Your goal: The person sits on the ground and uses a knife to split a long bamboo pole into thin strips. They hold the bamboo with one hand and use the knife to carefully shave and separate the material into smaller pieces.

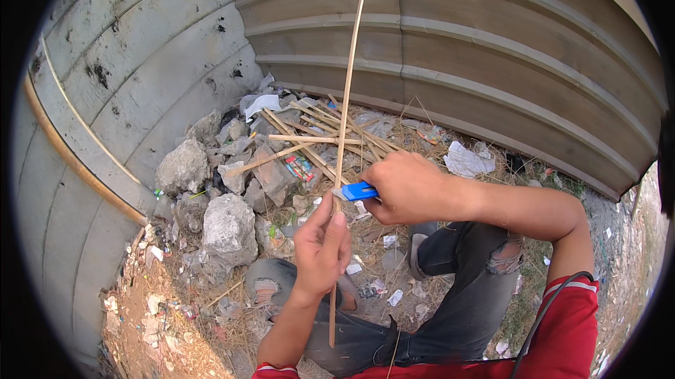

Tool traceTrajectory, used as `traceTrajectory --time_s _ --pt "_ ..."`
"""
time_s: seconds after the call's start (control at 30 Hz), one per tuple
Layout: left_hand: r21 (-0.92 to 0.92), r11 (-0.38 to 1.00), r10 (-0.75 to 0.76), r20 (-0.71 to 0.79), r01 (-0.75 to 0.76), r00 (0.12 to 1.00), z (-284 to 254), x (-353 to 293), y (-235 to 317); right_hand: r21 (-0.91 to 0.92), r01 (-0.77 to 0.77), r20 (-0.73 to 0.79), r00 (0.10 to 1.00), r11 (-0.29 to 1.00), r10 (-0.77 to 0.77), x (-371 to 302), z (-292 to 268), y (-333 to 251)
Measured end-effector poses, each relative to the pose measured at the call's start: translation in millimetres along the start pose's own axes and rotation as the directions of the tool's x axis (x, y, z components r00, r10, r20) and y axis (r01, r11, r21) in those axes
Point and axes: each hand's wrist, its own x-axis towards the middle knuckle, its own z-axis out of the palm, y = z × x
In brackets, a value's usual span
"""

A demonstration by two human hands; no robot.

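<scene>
A long, thin bamboo strip [345,108] runs upright through the middle of the view, its lower end hanging past my left wrist. My left hand [322,244] is closed around it below the middle, with thumb and forefinger near the cutting spot. In my right hand [404,185] is a blue box cutter [358,191], gripped by its handle. Its blade tip touches the strip just above my left fingertips. Beyond my hands lies a loose pile of cut bamboo strips [316,126] on the ground.
Grey rocks [230,230] and rubble lie left of the pile, with paper scraps [470,159] and dry grass around. A corrugated metal wall [478,48] stands at the back, a pale panelled wall [155,41] at left. A bamboo pole [84,171] leans there. My bent legs [460,294] are below.
</scene>
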Motion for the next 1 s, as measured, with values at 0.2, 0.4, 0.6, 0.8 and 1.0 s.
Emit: traceTrajectory --time_s 0.2,0.4,0.6,0.8,1.0 --pt "-0.050 0.989 -0.135 0.036 0.136 0.990 17 69 -34 0.062 -0.197 -0.026 0.980 0.978 0.199 6 31 74" --pt "0.082 0.957 -0.281 0.017 0.279 0.960 32 77 -91 0.023 -0.398 -0.119 0.910 0.917 0.397 10 60 173" --pt "0.108 0.931 -0.355 0.065 0.347 0.932 45 74 -103 0.051 -0.512 -0.081 0.853 0.857 0.515 -7 50 229" --pt "-0.047 0.888 -0.453 0.077 0.457 0.888 39 78 -110 0.165 -0.394 0.186 0.913 0.904 0.364 -31 78 163" --pt "0.082 0.834 -0.551 0.108 0.545 0.827 38 64 -110 0.019 -0.642 -0.021 0.766 0.766 0.642 -24 67 253"
